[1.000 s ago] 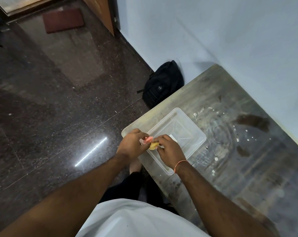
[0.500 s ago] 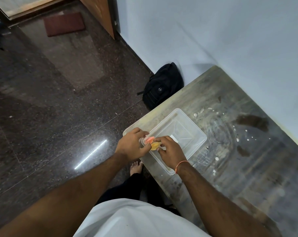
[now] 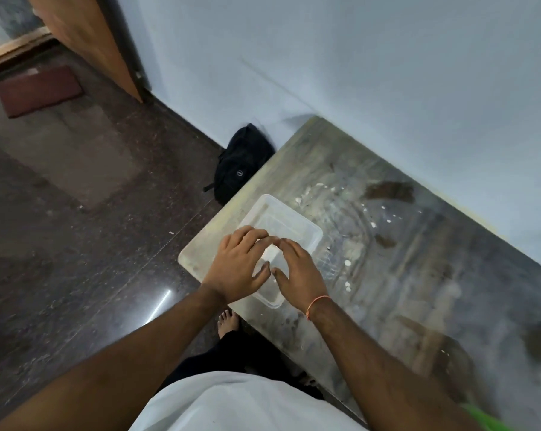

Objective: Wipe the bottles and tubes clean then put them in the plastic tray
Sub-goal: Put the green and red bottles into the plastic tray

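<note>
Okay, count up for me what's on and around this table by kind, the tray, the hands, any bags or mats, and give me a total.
Plastic tray: 1
Hands, left hand and right hand, over the tray: 2
White object between the hands, too blurred to identify: 1
Black backpack on the floor: 1
Red-brown mat: 1
Total: 6

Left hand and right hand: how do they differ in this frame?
The left hand is bare at the wrist; the right hand wears an orange thread there. The left hand lies over the plastic tray's floor-side edge; the right hand lies over its middle, toward the wall. Shared: both hover palm-down with fingers relaxed above the tray, meeting around a small white thing, too blurred to identify.
</note>
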Tool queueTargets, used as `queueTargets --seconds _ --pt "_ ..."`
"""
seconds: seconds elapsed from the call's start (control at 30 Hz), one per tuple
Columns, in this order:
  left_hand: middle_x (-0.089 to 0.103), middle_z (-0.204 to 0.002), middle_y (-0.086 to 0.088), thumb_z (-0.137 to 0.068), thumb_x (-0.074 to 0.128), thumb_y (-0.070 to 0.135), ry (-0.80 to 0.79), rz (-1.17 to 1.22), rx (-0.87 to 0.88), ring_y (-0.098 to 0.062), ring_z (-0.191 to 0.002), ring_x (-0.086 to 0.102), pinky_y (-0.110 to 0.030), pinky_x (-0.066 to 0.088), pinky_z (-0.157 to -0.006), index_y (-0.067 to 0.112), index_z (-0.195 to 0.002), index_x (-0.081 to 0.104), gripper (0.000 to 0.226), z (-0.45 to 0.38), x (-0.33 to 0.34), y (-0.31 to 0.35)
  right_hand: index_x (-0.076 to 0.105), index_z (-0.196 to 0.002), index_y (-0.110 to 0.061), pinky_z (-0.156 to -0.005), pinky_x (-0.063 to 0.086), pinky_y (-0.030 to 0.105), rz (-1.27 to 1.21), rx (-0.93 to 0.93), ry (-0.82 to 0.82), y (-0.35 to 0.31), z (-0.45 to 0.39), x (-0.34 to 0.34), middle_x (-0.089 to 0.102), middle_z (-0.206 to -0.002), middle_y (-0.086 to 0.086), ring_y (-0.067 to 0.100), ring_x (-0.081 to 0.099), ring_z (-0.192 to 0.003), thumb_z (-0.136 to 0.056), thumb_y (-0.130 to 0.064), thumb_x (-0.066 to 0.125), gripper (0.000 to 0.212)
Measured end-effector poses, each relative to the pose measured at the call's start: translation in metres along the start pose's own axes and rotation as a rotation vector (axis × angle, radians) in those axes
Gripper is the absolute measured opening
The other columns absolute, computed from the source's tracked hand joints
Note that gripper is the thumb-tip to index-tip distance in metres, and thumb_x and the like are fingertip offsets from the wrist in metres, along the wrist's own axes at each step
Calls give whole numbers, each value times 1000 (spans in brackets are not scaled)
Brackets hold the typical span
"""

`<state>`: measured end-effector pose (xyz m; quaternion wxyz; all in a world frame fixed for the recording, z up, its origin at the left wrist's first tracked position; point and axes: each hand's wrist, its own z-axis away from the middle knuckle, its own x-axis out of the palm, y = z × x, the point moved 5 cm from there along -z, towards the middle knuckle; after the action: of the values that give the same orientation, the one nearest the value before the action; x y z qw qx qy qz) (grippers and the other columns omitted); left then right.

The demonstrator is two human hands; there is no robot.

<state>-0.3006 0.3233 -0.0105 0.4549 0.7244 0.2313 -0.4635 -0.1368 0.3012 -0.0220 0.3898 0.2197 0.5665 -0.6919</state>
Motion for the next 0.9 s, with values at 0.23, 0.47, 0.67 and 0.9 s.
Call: queueTargets --seconds 0.23,0.47,0.67,0.9 --pt "57 -140 2 -93 64 44 -88 63 188 -27 -128 53 -43 50 -97 23 -147 56 58 -23 44 113 43 -156 -24 -119 41 37 62 96 277 70 94 -82 40 -158 -5 18 36 -147 -95 -16 62 64" --pt "54 -142 3 -92 65 43 -199 147 350 -23 -129 54 -43 49 -105 22 -148 52 61 -25 101 251 41 -157 -22 -123 37 38 159 173 420 130 211 -159 41 -158 -6 19 34 -149 -91 -16 65 71" --pt "52 -146 2 -88 71 44 -307 245 468 -18 -135 49 -37 44 -113 17 -148 51 68 -12 147 372 45 -156 -22 -127 29 35 188 251 533 182 313 -204 48 -156 -3 21 32 -152 -93 -20 65 66" --pt "31 -162 10 -84 70 59 -655 305 478 -17 -146 41 -38 41 -118 39 -161 23 92 13 196 468 51 -152 -22 -126 32 37 173 334 630 234 414 -237 51 -154 -5 20 35 -152 -93 -19 68 61"
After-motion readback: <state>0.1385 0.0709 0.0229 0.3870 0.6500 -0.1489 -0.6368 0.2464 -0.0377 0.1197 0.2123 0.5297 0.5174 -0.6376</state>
